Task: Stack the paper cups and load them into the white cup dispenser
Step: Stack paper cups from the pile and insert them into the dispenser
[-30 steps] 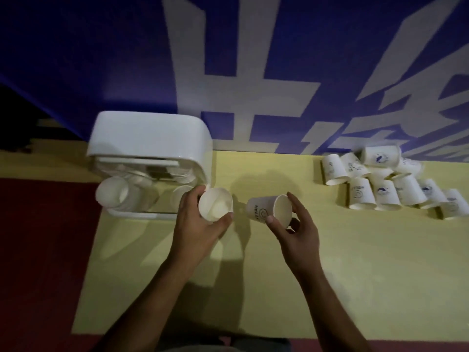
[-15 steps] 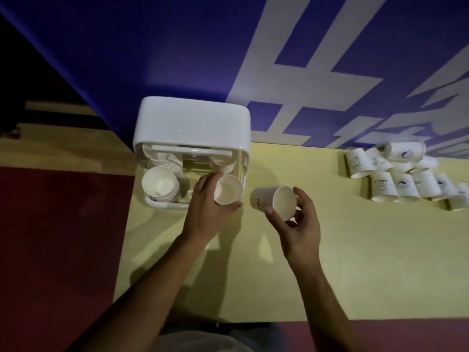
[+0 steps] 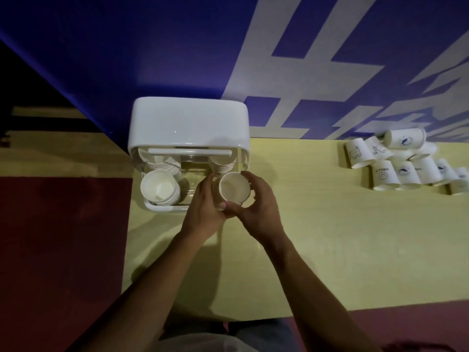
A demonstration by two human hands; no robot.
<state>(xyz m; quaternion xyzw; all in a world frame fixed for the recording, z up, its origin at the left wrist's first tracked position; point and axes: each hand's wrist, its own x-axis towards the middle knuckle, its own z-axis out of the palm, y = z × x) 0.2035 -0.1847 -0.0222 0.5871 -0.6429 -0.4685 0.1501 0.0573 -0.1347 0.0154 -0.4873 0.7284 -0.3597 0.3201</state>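
The white cup dispenser [image 3: 187, 123] stands at the table's back left, open toward me. A stack of white paper cups [image 3: 158, 185] sits in its left slot, mouth facing me. At the right slot both hands meet around one stack of paper cups [image 3: 234, 187], its open mouth toward me. My left hand [image 3: 205, 207] grips it from the left and below. My right hand [image 3: 256, 207] wraps it from the right, thumb under the rim. Whether it is one cup or nested cups is hidden by the fingers.
A pile of several loose printed paper cups [image 3: 403, 161] lies at the back right of the yellow table [image 3: 330, 237]. A blue wall with white lettering [image 3: 304, 59] rises right behind the dispenser. Red floor [image 3: 58, 250] lies left of the table.
My right hand has brought its cup left and joined it with the cup in my left hand at the dispenser's right slot. The head camera has swung left.
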